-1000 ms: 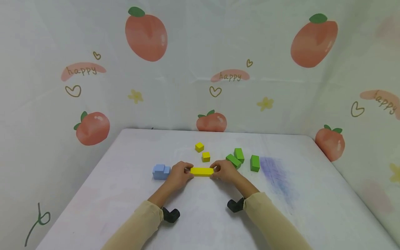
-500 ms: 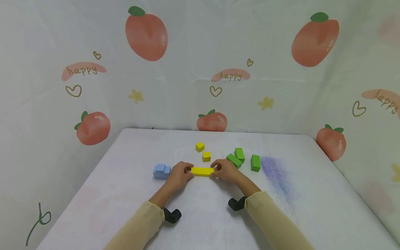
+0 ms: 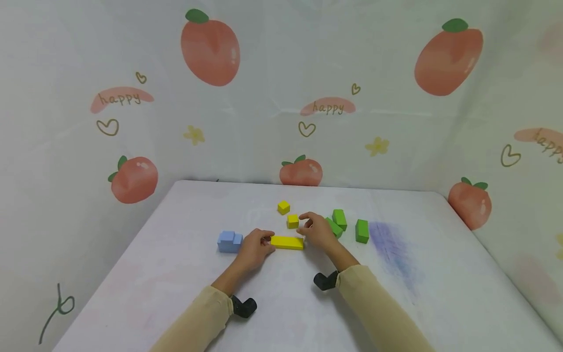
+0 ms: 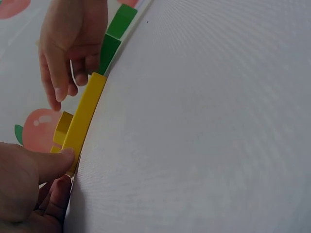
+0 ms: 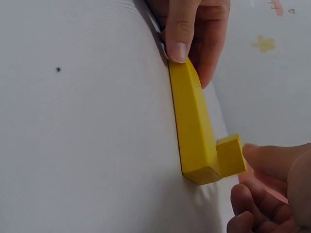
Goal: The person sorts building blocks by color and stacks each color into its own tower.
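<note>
A long yellow block (image 3: 287, 242) lies flat on the white table, and my left hand (image 3: 254, 249) pinches its left end between thumb and fingers. In the left wrist view, the left thumb (image 4: 58, 164) rests on that block's end. Above and beyond the block's right end hovers my right hand (image 3: 318, 232), thumb and fingers parted, holding nothing. Just off its fingertips sits a small yellow cube (image 3: 292, 222), behind the long block. A second yellow cube (image 3: 283, 207) stands a little farther back.
Left of my left hand is a stepped light-blue block shape (image 3: 229, 242). Green blocks lie to the right: one (image 3: 334, 228) partly behind my right hand, one (image 3: 339, 220) behind it, another (image 3: 362, 231) farther right. A printed curtain (image 3: 255, 112) hangs behind the table (image 3: 176, 293).
My right hand has let go of the long yellow block's right end and moved up and away, toward the nearer yellow cube. The left hand keeps its grip in place.
</note>
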Demonstrator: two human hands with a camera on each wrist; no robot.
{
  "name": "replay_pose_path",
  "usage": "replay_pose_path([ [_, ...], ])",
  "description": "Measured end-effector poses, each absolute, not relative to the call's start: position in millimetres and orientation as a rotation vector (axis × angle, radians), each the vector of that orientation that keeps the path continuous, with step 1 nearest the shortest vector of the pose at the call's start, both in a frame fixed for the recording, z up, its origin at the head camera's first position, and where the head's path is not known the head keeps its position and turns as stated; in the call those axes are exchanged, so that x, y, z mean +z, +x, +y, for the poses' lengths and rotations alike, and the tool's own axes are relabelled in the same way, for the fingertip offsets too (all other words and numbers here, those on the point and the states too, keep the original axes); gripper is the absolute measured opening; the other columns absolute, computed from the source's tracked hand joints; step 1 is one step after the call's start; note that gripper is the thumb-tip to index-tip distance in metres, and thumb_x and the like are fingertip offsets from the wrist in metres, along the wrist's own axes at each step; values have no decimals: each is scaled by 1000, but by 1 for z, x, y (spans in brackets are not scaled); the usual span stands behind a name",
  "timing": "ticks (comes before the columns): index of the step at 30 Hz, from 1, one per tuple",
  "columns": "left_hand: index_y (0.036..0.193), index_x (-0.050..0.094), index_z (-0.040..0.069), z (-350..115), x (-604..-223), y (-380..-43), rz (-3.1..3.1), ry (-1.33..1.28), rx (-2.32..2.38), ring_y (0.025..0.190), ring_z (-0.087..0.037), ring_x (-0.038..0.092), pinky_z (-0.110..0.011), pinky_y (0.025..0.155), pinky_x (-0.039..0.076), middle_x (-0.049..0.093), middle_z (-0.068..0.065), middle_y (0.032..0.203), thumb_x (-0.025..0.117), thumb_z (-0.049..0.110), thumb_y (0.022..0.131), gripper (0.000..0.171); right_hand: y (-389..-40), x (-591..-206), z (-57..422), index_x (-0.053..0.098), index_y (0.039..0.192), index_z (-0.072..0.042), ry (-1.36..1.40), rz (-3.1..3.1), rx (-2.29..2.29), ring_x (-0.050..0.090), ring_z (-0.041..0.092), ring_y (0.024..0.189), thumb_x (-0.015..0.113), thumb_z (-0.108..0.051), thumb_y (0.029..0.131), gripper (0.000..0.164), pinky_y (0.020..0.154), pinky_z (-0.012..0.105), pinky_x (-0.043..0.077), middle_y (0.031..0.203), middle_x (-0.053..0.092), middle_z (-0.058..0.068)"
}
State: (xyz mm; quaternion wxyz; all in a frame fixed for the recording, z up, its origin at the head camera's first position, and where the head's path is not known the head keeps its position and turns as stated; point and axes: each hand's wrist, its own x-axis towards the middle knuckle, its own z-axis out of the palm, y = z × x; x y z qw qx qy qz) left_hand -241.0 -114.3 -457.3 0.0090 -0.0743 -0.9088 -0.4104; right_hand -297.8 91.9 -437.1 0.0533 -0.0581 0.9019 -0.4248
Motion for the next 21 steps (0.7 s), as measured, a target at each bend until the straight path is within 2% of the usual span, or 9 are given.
replay_pose_path([
  [6, 125, 63, 2, -115, -458, -241, -2834, -231, -1308, 83, -15, 52, -29, 75, 47, 56, -4, 100, 72, 5, 87, 39, -304, -437, 87, 59, 129, -10, -124, 2721, -1348, 52, 21, 71, 71, -13, 89, 42, 60, 27, 45, 89, 57, 7],
  [12, 122, 65, 4, -116, -458, -241, -2837, -235, -1291, 82, -14, 51, -28, 75, 47, 56, -3, 100, 72, 6, 87, 36, -309, -435, 81, 56, 135, -11, -104, 2732, -1273, 54, 23, 77, 71, -13, 89, 48, 66, 28, 49, 94, 58, 8],
  [21, 122, 65, 5, -117, -456, -239, -2854, -220, -1298, 83, -16, 50, -29, 75, 47, 55, -2, 100, 72, 7, 88, 35, -315, -438, 79, 63, 126, -11, -126, 2760, -1207, 57, 22, 77, 71, -15, 90, 37, 68, 29, 52, 97, 62, 9],
])
